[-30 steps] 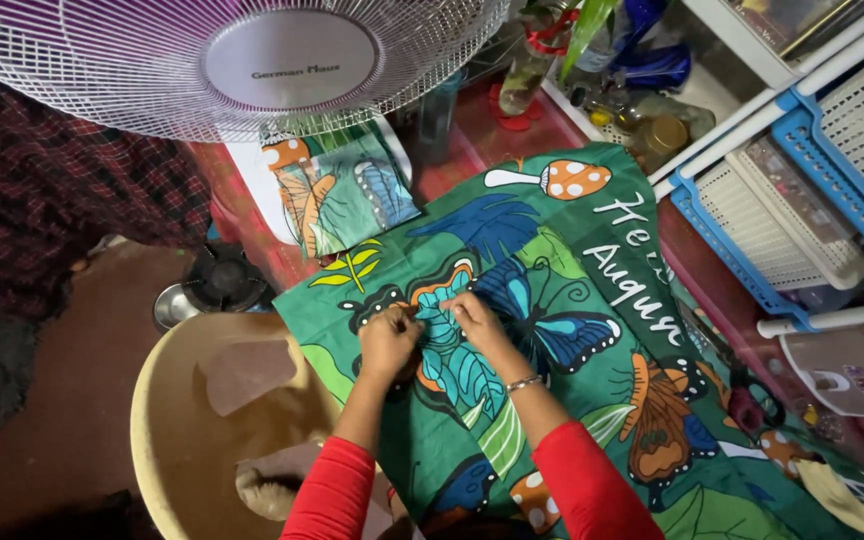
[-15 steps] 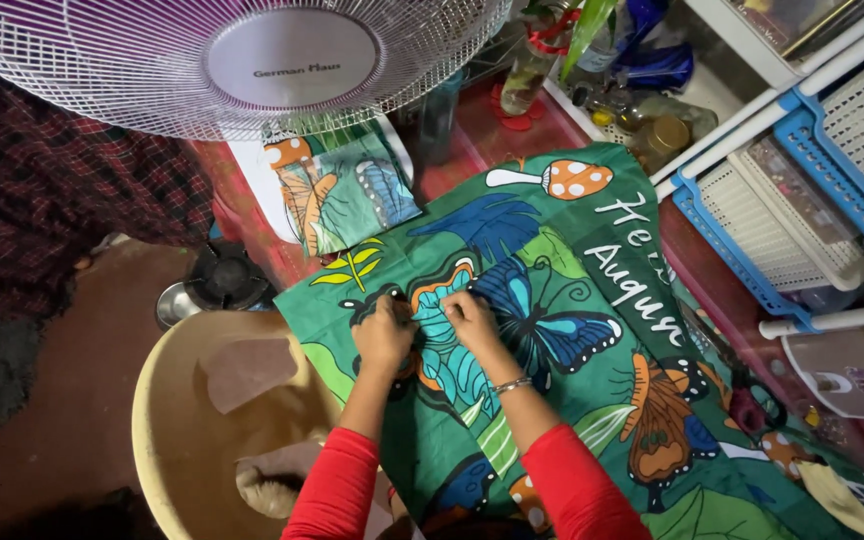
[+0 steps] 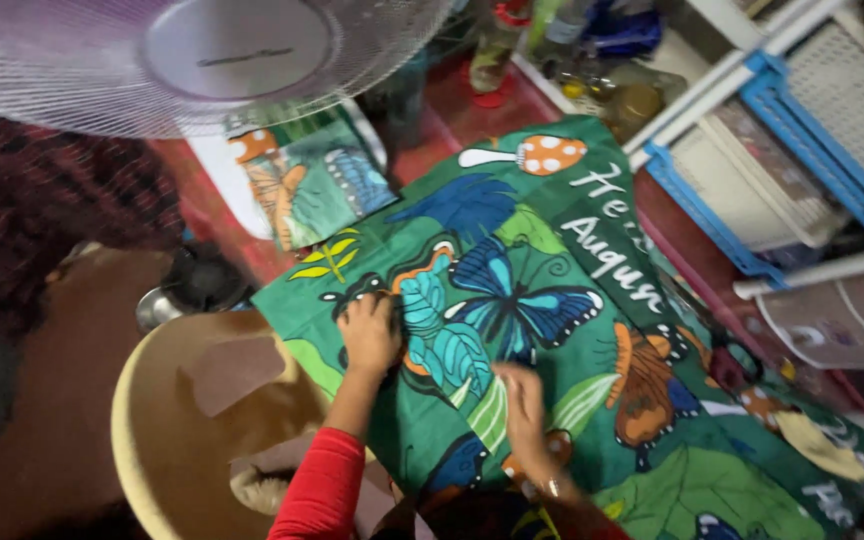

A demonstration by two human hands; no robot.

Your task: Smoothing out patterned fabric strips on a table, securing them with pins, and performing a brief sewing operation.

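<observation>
**Hands spread apart on printed cloth**

Compared with the earlier frame, the right hand [image 3: 524, 408] has shifted toward the lower centre, away from the left hand [image 3: 370, 335], which stays near the cloth's left edge. Both hands press flat with fingers loosely curled, gripping nothing visible. The green butterfly-print cloth [image 3: 592, 330] fills centre frame, its long axis running upper left to lower right, beside the tan plastic chair [image 3: 167, 420].

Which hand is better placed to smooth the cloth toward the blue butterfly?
Probably right. The right hand lies flat on the cloth just below the blue butterfly; the left hand presses near the cloth's left edge, farther off.
</observation>
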